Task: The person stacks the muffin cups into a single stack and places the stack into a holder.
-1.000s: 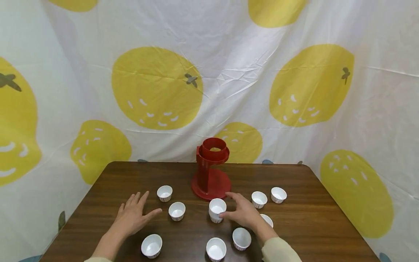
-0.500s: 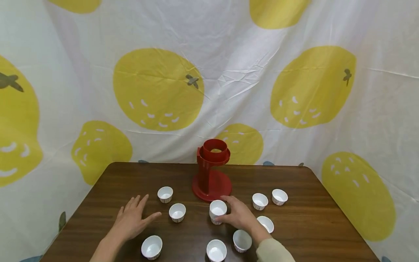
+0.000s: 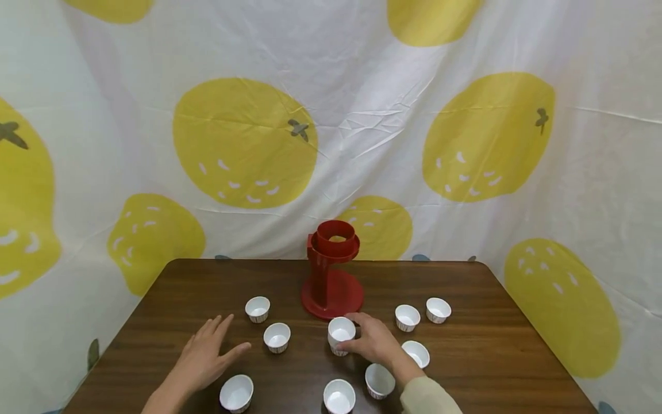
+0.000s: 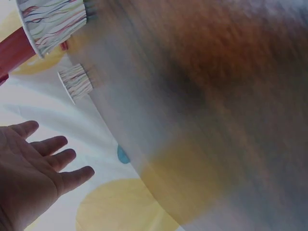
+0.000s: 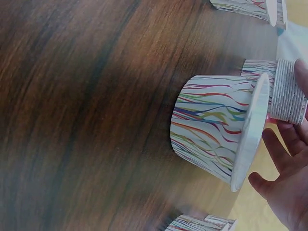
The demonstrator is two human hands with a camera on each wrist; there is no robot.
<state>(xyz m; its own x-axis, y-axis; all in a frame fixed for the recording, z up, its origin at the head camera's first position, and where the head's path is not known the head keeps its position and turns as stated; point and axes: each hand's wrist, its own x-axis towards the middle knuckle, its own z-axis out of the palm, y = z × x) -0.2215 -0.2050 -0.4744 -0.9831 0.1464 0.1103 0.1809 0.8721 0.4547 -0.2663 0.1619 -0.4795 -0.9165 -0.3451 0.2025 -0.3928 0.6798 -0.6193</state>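
Observation:
Near the middle of the table stands a stack of white paper baking cups (image 3: 339, 333), its layered rims visible in the right wrist view. My right hand (image 3: 376, 345) grips the stack from the right, thumb on the near side and fingers on the far side. A single baking cup (image 5: 219, 120) with coloured wavy stripes stands close below that hand in the right wrist view. My left hand (image 3: 206, 353) is spread with straight fingers at the left, holding nothing. Nearest to it are a front-left cup (image 3: 237, 394) and another cup (image 3: 277, 337) to its right.
Behind the stack rises a red stand (image 3: 332, 287) with a ring-shaped top on a round base. More cups are spread about, including a far-left cup (image 3: 257, 309), a front cup (image 3: 339, 397) and a far-right cup (image 3: 438, 310). A lemon-print curtain (image 3: 362, 144) hangs behind the table (image 3: 207, 282).
My right hand has moved slightly left and closed its thumb and fingers round the stack of baking cups. The left hand stays spread in nearly the same place.

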